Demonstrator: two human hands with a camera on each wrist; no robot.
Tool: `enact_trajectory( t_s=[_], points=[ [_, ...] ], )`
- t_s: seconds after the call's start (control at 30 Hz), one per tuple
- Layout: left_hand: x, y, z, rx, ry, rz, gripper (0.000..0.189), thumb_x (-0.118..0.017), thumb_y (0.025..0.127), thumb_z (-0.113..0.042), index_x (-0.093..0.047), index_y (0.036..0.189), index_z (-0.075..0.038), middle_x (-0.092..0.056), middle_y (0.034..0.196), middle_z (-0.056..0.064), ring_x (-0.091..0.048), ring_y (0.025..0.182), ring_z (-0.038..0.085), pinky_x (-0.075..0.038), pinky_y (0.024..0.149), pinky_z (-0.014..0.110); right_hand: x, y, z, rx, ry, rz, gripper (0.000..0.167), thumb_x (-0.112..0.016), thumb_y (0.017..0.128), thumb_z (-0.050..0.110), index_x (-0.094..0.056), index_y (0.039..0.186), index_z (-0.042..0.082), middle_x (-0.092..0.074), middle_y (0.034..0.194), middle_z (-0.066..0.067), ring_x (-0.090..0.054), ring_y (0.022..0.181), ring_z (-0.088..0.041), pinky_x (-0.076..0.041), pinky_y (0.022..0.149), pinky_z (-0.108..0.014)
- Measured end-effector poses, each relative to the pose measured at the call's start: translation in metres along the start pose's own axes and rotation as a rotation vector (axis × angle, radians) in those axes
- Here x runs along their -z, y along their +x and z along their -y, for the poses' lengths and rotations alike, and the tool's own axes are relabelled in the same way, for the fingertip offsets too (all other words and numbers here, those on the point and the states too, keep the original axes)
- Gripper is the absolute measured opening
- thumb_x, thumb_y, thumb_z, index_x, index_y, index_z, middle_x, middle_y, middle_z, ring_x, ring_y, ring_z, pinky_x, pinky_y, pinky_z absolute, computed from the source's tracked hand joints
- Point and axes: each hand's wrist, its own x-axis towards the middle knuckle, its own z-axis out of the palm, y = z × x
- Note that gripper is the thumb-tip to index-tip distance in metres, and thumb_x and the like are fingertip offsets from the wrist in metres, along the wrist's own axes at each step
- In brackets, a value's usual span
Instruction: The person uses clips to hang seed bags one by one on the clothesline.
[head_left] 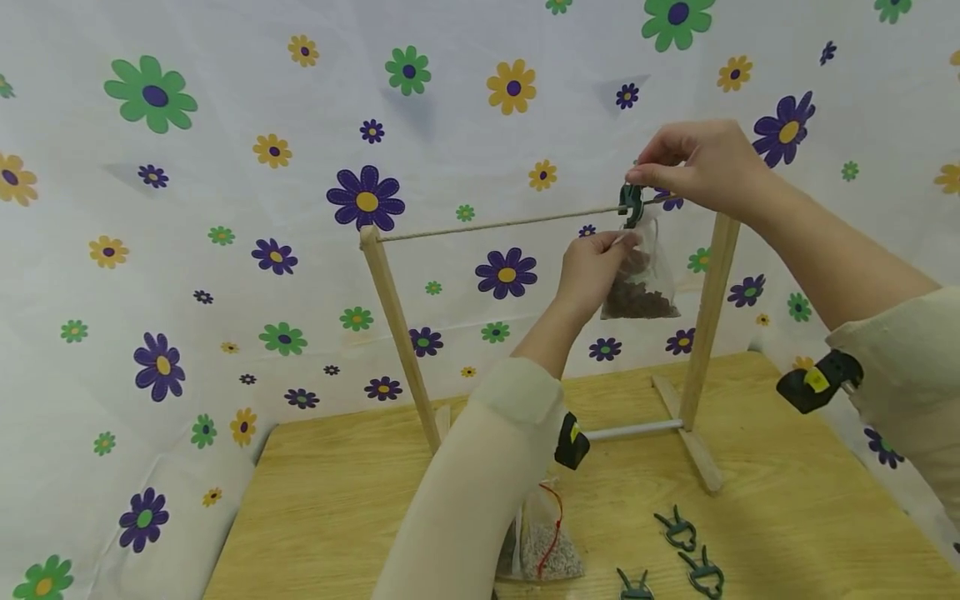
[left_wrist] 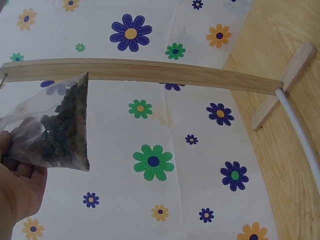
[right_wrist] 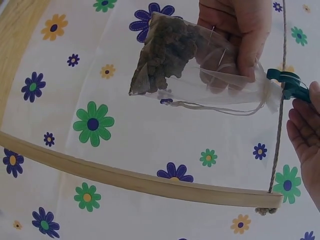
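Observation:
My left hand (head_left: 592, 275) pinches the upper part of a sheer drawstring bag (head_left: 641, 296), its bottom filled with dark brown chunks. In the left wrist view the fingers of that hand (left_wrist: 22, 187) lie against the mesh of the bag (left_wrist: 62, 130). Above it, my right hand (head_left: 701, 162) pinches the handles of a dark green spring clip (head_left: 632, 200). The right wrist view shows the clip (right_wrist: 286, 82) at the rope (right_wrist: 277, 155), right by the bag's gathered neck. The bag's pale cord hangs loose along its side.
The rope spans two wooden posts (head_left: 705, 325) of a stand with a pale crossbar (head_left: 633, 431). Several green clips (head_left: 678, 531) lie on the wooden table (head_left: 322, 500). Another bag (head_left: 551, 546) with a red cord stands partly behind my left sleeve. Flowered cloth surrounds the table.

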Motion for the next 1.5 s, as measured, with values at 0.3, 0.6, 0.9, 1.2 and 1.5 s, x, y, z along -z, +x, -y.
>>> enact_trajectory(
  t_s=[0.3,0.6,0.9,1.2,1.5],
  points=[
    [-0.002,0.004,-0.006,0.013,0.032,0.04,0.031,-0.05,0.099,-0.029,-0.07,0.111,-0.009,-0.068,0.097,0.001,-0.054,0.087,0.008,-0.043,0.078,0.023,0.01,0.001,0.001,0.015,-0.07,0.042,0.018,-0.068,0.088,0.02,-0.069,0.092,0.003,-0.071,0.082,-0.011,-0.048,0.059,0.009,-0.037,0.057,-0.011],
    [-0.008,0.005,-0.01,0.016,0.009,0.036,0.032,-0.048,0.1,-0.028,-0.07,0.107,-0.007,-0.052,0.069,-0.001,-0.043,0.064,0.009,-0.033,0.058,0.021,0.014,-0.001,-0.003,0.022,-0.149,0.086,0.016,-0.069,0.087,0.019,-0.069,0.09,0.003,-0.071,0.079,-0.011,-0.052,0.064,-0.002,-0.037,0.061,-0.014],
    [-0.011,0.002,-0.004,0.015,-0.022,0.057,0.032,-0.049,0.099,-0.03,-0.07,0.109,-0.007,-0.068,0.087,0.002,-0.053,0.076,0.006,-0.04,0.067,0.019,0.015,-0.006,-0.01,-0.043,-0.078,0.195,0.029,-0.068,0.089,0.026,-0.067,0.104,0.001,-0.071,0.093,-0.015,-0.064,0.083,-0.023,-0.039,0.066,-0.009],
    [-0.009,-0.006,0.015,0.032,-0.014,0.06,0.029,-0.058,0.095,-0.031,-0.07,0.109,-0.009,-0.072,0.095,0.0,-0.062,0.087,0.008,-0.048,0.08,0.023,0.015,-0.018,-0.01,-0.067,-0.042,0.303,0.043,-0.071,0.085,0.033,-0.062,0.112,0.001,-0.069,0.1,-0.014,-0.064,0.093,-0.027,-0.051,0.081,-0.035],
    [0.015,-0.027,0.043,0.053,-0.088,0.038,0.03,-0.07,0.086,-0.023,-0.068,0.114,-0.01,-0.072,0.103,0.001,-0.065,0.094,0.009,-0.05,0.084,0.023,0.032,-0.043,-0.019,-0.127,-0.004,0.144,0.033,-0.068,0.088,0.029,-0.063,0.112,0.006,-0.068,0.099,-0.008,-0.051,0.08,0.004,-0.039,0.071,-0.007]
  ],
)
